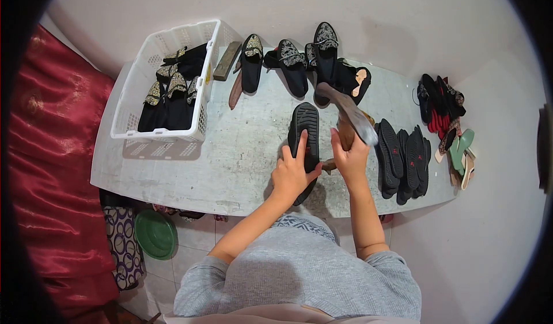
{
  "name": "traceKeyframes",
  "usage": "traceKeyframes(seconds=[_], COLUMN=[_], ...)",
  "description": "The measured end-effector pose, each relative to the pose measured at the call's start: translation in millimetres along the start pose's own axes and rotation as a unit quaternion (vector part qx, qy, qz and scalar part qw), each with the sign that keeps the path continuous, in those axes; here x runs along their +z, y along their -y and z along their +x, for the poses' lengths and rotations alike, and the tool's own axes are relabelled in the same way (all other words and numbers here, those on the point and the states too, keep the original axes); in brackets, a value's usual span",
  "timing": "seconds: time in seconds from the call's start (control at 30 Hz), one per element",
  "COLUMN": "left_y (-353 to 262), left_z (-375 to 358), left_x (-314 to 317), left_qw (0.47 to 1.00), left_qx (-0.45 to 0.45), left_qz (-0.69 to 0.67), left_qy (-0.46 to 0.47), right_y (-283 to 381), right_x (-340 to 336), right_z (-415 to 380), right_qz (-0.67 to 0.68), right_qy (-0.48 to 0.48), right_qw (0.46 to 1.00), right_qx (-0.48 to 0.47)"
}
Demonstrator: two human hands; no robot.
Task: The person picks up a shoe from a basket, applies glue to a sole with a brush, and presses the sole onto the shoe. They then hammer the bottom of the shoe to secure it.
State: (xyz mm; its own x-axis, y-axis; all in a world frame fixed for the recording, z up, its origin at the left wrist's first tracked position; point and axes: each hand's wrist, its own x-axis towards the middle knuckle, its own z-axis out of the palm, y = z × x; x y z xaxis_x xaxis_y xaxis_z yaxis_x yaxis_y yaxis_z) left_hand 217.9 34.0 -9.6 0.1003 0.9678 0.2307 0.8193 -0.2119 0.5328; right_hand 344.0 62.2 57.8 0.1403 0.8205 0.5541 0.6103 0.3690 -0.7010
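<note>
In front of me a black shoe [307, 125] lies with its ribbed sole facing up. My left hand [292, 174] grips it, the index finger stretched along the sole and the thumb at its right edge. Beside it, my right hand [351, 161] is closed round the handle of a shoemaker's hammer [352, 115]. The hammer's long curved metal head is raised above the table, right of the shoe. Part of the handle end shows between my two hands. To the right lie several black soles [406, 160], tread side up, with small red marks.
A white plastic basket [201, 119] with patterned black shoes stands at the table's left. Along the back are a whetstone-like block [228, 61] and more black slip-ons [252, 65]. Black-and-red shoes [440, 105] and a green shoe form [461, 151] sit far right. A green basin [155, 235] is below.
</note>
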Motion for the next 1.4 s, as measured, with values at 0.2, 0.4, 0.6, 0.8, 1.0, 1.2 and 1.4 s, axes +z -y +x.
traceKeyframes(seconds=[0.2, 0.4, 0.6, 0.8, 1.0, 1.2, 1.4], left_y=[-4, -3, -6, -2, -1, 0, 0], left_z=[-1, 0, 2, 2, 1, 2, 1], left_x=[-5, -4, -7, -4, -3, 0, -1], left_qw=[1.0, 0.999, 0.999, 0.999, 1.0, 0.999, 1.0], left_qx=[-0.009, -0.017, -0.023, -0.009, -0.01, -0.012, -0.005], left_qz=[-0.001, -0.012, -0.002, -0.027, -0.015, -0.042, -0.011], left_qy=[0.024, 0.025, 0.026, 0.017, 0.014, 0.02, 0.013], right_y=[-17, -13, 4, -18, -31, -17, -43], right_x=[-3, 12, 0, -5, 4, -14, -1], right_z=[-2, -10, 4, 1, -22, -25, -43], right_qz=[-0.093, -0.03, -0.036, -0.097, 0.073, 0.014, -0.013], right_qy=[0.145, -0.007, 0.104, 0.196, -0.019, 0.104, 0.076], right_qw=[0.981, 0.999, 0.992, 0.966, 0.994, 0.983, 0.996], right_qx=[0.088, -0.014, 0.068, 0.139, 0.081, 0.148, 0.038])
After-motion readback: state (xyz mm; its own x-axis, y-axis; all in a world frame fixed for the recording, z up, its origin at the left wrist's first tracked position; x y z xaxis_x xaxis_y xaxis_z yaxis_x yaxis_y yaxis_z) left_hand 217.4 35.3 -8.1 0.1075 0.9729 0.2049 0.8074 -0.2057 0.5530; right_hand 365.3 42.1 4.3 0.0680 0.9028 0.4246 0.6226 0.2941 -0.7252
